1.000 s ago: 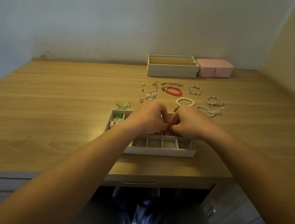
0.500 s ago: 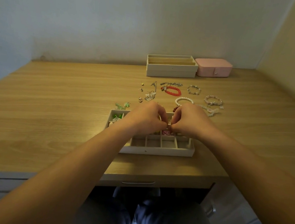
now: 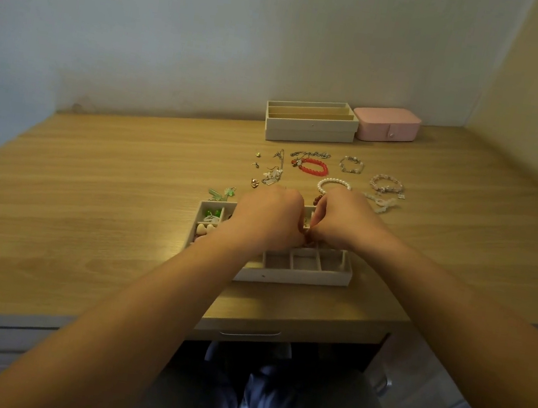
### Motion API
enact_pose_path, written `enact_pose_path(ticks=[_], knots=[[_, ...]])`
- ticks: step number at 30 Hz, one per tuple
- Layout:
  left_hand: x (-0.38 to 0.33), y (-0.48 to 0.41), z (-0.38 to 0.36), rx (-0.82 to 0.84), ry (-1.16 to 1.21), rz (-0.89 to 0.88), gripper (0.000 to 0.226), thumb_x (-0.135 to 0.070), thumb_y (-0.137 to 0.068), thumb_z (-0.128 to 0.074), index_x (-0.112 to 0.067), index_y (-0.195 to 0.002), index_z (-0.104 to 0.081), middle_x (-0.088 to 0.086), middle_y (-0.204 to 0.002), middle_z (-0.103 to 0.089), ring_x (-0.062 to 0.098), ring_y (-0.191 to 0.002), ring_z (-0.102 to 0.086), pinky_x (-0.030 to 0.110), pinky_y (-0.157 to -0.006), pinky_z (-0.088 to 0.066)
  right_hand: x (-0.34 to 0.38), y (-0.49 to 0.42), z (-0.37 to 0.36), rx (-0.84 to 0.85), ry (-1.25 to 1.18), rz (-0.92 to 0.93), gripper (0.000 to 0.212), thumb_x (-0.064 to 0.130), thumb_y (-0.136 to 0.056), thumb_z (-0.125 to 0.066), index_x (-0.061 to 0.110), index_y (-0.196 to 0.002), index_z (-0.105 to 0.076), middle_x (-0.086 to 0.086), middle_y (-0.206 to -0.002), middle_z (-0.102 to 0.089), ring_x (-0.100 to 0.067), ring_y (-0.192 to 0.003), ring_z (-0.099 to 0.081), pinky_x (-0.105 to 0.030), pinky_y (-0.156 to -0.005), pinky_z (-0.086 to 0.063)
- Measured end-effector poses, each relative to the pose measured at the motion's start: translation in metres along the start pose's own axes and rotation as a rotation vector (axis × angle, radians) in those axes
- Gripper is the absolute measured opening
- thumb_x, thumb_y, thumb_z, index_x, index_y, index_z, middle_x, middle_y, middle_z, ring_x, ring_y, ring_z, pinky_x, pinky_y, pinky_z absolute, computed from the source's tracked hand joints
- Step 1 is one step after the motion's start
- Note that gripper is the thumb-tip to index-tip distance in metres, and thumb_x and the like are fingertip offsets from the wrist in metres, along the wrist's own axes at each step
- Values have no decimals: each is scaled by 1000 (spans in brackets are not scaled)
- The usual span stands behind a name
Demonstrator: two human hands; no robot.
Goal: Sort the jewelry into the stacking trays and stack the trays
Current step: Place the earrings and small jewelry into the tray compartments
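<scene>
My left hand (image 3: 269,219) and right hand (image 3: 341,221) curled together over the divided tray (image 3: 302,275), likely seating something small. I couldn't tell whether they gripped anything.

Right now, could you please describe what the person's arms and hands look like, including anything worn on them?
The left forearm and right forearm are bare, no sleeves in view. The left hand and right hand wear no gloves, watch or visible rings.
</scene>
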State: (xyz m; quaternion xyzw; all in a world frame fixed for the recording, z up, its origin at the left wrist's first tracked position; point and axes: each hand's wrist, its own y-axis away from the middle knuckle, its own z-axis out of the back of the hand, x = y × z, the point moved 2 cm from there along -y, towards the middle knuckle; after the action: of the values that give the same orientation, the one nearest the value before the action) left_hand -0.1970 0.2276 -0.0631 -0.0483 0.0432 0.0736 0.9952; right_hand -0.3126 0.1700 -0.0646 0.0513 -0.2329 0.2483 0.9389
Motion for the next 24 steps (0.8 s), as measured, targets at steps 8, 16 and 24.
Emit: enact_pose_path(ticks=[8, 16, 24], knots=[[-4, -1, 0, -12, -17, 3, 16, -29, -83, -68, -22, -95, -76, 0, -81, -63, 24, -73, -61, 34, -61, -50, 2, 0, -1, -27, 43, -8, 9, 7, -81, -69, 11, -76, -75, -8, -82, -70, -21, -79, -66, -40, -74, -61], [21, 1, 11, 77, 494, 60, 12, -24, -91, -67, -18, -91, -78, -6, -79, -71, 11, -77, -65, 26, -64, -51, -3, -1, 7, 71, -79, 2, 9, 15, -85, -79, 11, -78, -74, -2, -82, -71, -12, -80, -65, -25, -62, -50], [30, 5, 7, 60, 550, 49, 18, -14, -92, -63, -23, -90, -79, -14, -71, -59, 5, -63, -52, 22, -55, -40, -3, 1, 10, 105, -160, -16, 15, 17, -78, -87, 9, -77, -74, -3, -79, -71, -13, -73, -66, -29, -64, -54]])
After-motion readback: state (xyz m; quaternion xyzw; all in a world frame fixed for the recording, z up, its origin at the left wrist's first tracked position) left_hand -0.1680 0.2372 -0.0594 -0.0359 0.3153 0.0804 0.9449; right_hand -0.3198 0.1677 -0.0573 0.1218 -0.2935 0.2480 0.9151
